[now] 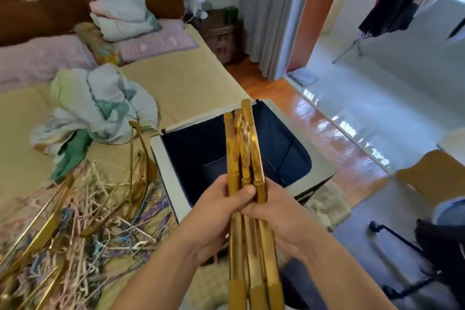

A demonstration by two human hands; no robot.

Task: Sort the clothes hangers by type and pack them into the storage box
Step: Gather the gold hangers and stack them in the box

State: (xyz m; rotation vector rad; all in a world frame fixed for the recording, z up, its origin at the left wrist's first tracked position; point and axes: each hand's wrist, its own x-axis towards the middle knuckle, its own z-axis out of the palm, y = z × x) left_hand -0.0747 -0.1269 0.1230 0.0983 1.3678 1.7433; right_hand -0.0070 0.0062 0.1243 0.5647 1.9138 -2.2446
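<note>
Both hands [247,205] clasp gold hangers [245,148] above the storage box [173,184].

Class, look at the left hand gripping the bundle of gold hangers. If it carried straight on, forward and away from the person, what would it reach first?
Most likely the open storage box. The left hand holds the gold hangers jointly with the right hand, right over the box's near rim, and its dark interior lies just ahead. Depth is unclear from one view.

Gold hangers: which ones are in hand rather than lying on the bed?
The upright bundle over the box, gripped by both the left hand and right hand; the others lie loose in the pile.
</note>
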